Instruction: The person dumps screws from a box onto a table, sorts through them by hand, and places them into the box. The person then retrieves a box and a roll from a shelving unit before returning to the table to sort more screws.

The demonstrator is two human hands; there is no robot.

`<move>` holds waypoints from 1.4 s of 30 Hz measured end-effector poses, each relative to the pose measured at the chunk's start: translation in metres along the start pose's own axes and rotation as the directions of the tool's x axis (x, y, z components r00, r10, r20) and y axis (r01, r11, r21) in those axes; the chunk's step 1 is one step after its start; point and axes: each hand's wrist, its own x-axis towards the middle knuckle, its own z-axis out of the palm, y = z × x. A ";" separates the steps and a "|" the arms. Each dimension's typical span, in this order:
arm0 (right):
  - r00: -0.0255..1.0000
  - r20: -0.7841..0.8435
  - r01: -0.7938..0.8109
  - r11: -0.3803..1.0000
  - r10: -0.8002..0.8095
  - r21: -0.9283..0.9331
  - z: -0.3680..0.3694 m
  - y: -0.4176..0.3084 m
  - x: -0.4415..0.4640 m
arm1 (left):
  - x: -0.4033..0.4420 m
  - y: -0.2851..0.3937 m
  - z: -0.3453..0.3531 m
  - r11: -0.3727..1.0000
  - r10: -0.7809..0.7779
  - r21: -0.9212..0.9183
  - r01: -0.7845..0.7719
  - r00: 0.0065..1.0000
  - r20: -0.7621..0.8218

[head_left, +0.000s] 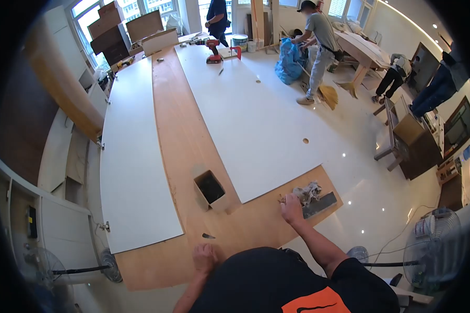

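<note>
My left hand (204, 256) rests on the bare wood board (156, 268) near its front edge, fingers curled in, with nothing seen in them. Just beyond it lies a small dark pointed piece (208, 236). On the right, my right hand (292, 209) has its fingers closed at the near edge of a crumpled grey rag (310, 193). Beside the rag a flat dark grey strip (320, 205) lies on the board. An open cardboard box (222, 202), dark inside, stands between my hands and farther off.
Two white panels (133, 156) (256, 130) lie along the wood. A red drill (213, 51) and a red clamp (237, 52) are at the far end. A person (318, 47) handles a blue bag (288, 61) by a broom (328, 96). Fans (433, 245) stand at both sides.
</note>
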 end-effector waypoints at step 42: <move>0.886 -0.223 0.424 0.905 -0.406 0.038 0.067 0.019 -0.048 | -0.251 0.068 0.003 0.602 -0.796 0.112 0.791 0.584 0.157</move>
